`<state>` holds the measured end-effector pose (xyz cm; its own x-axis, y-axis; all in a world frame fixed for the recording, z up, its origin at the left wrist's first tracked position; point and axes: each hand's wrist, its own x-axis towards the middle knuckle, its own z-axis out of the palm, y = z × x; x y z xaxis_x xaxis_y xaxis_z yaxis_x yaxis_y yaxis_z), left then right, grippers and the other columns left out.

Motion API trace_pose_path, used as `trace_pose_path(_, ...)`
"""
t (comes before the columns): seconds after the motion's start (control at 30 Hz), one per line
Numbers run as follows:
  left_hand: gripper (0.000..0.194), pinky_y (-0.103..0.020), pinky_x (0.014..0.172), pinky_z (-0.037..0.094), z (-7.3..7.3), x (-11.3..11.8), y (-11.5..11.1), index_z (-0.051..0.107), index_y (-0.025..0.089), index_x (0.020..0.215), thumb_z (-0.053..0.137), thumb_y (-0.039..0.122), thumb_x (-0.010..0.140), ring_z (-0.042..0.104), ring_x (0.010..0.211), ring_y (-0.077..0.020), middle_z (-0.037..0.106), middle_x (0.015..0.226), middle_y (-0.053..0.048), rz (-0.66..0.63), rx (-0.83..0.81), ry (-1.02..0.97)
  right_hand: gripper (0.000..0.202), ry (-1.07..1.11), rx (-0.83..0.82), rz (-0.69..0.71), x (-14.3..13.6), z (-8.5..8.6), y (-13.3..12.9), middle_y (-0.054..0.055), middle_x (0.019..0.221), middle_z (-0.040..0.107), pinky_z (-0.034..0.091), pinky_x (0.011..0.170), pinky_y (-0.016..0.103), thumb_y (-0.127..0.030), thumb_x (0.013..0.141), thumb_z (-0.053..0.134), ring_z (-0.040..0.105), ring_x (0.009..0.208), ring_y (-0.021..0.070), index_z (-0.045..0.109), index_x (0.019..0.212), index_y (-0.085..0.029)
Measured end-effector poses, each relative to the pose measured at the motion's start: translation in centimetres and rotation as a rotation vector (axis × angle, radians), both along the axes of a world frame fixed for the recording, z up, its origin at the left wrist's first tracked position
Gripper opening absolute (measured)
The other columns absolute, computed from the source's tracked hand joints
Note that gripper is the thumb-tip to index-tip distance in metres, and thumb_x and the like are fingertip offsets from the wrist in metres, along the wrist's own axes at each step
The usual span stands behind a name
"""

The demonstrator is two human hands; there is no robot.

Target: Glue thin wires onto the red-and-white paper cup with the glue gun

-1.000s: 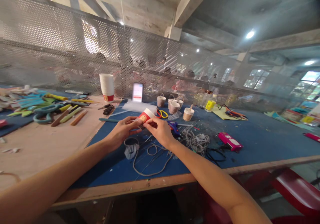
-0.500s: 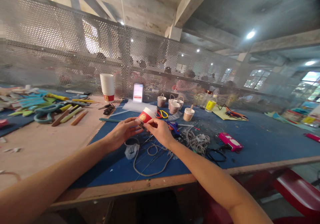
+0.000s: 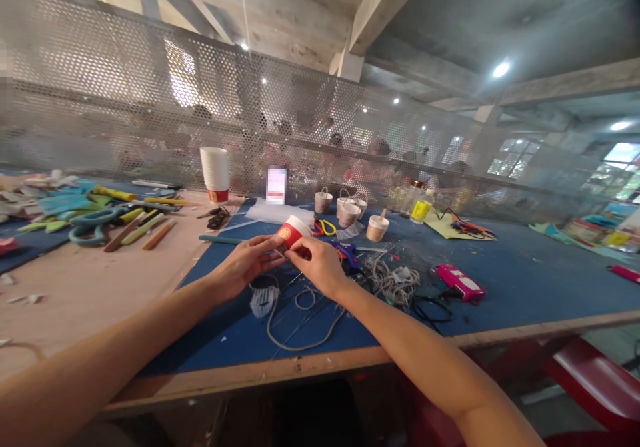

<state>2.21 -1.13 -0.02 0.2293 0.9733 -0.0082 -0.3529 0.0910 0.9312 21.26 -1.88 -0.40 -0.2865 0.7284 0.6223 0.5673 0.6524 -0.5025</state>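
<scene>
Head view shows left hand [image 3: 246, 264] facing right hand [image 3: 319, 264] at cup [image 3: 295, 230].

Phone [image 3: 277, 186] nr perf. mtl panel [image 3: 305, 97]

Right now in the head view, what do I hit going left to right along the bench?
Teal-handled scissors → orange-brown stick → stack of paper cups → left hand → red-and-white paper cup → right hand → tangled gray cord → pink device.
</scene>
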Motion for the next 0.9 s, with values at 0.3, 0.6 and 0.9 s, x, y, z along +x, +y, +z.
trace_pose_path(0.3,0.009,-0.029,0.087,0.062,0.15,-0.06,-0.09,0.076,0.016,0.088,0.078,0.021,0.081,0.075,0.088,-0.0191,0.079,0.102,-0.011,-0.042,-0.011,-0.073,0.013,-0.013,-0.019,-0.016,0.03,-0.07,0.12,0.001,0.084,0.075,0.047,0.069,0.024,-0.035,0.092,0.070,0.067,0.073,0.0160,0.071,0.086,-0.023)
trace_pose_path(0.6,0.019,-0.025,0.083,0.061,0.24,0.23,-0.29,0.073,0.014,0.088,0.086,0.019,0.075,0.075,0.082,-0.0159,0.078,0.097,-0.010,0.017,0.007,0.021,0.011,-0.051,-0.007,-0.009,0.08,0.03,-0.08,0.001,0.089,0.076,0.048,0.071,0.024,-0.032,0.092,0.069,0.067,0.075,0.0154,0.070,0.086,-0.023)
trace_pose_path(0.9,0.011,-0.030,0.086,0.063,0.43,-0.25,-0.04,0.073,0.013,0.092,0.077,0.014,0.081,0.076,0.087,-0.0198,0.078,0.105,-0.014,0.025,0.014,-0.027,0.015,0.056,-0.119,0.029,0.32,-0.16,0.53,0.001,0.083,0.076,0.050,0.072,0.025,-0.037,0.092,0.069,0.070,0.076,0.0170,0.073,0.092,-0.022)
